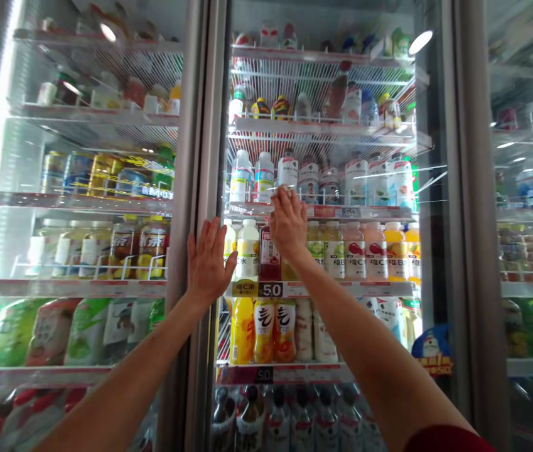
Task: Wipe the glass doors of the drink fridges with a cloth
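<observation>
My left hand (208, 260) lies against the metal door frame (198, 150) at the left edge of the middle glass door. Its fingers point up and its thumb is spread toward the glass. Higher and to the right, my right hand (289, 225) is at the glass of the middle door, with its fingers bent and bunched together. Whatever is under those fingers, if anything, I cannot make out. Behind the right hand stand a dark red bottle (270, 254) and a white-labelled bottle (288, 169), both partly covered by it.
Bottled drinks fill several shelves behind the glass, including orange bottles (285, 329) below my hands. A price strip (273, 289) runs along one shelf edge. Cans (78, 172) stand behind the left door. Another metal frame (476, 188) rises at the right, near a blue sticker (432, 348).
</observation>
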`<state>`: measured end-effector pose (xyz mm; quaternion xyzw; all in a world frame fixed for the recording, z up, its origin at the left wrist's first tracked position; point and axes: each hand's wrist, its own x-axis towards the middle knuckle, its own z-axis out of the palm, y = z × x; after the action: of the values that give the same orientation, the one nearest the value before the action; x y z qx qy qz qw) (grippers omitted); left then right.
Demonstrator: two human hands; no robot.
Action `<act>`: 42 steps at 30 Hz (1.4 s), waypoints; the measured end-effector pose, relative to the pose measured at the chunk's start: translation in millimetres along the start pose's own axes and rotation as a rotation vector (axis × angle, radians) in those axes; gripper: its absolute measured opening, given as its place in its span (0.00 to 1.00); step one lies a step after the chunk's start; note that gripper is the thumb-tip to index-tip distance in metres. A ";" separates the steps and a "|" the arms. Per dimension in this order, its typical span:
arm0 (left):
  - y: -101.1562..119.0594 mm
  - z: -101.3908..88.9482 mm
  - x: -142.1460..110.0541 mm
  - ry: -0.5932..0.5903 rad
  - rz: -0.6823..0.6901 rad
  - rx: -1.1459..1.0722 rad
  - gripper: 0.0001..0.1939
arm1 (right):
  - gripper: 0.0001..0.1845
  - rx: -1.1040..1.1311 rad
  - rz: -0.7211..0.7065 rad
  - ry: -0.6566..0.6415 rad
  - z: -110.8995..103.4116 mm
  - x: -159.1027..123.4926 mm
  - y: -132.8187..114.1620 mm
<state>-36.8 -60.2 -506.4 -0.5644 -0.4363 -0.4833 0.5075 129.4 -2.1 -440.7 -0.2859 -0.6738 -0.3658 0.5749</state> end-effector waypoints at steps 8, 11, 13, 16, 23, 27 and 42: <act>27.2 17.6 24.9 0.000 0.038 -0.025 0.28 | 0.25 -0.087 -0.078 -0.043 -30.9 12.3 79.5; 31.1 23.2 32.7 -0.008 0.030 -0.007 0.28 | 0.26 -0.173 0.318 0.192 -62.1 9.9 156.2; 36.4 29.8 40.3 -0.016 0.027 -0.010 0.28 | 0.26 -0.207 0.467 0.310 -75.0 -4.7 182.4; 45.8 42.3 53.8 -0.014 0.001 -0.030 0.29 | 0.25 -0.204 0.283 0.211 -80.9 -33.0 187.6; 49.3 56.2 64.2 0.013 0.015 -0.049 0.31 | 0.26 -0.245 0.488 0.340 -102.7 -36.5 242.3; 47.5 56.6 61.8 0.031 0.010 -0.045 0.31 | 0.25 -0.185 0.437 0.366 -87.3 -22.7 217.7; 45.3 58.3 58.2 0.035 0.038 -0.023 0.31 | 0.25 -0.188 0.101 0.103 -93.6 -31.2 222.1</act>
<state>22.6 -6.8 -456.8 -0.5699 -0.4109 -0.4884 0.5175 366.8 48.4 -428.3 -0.3527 -0.5909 -0.4122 0.5972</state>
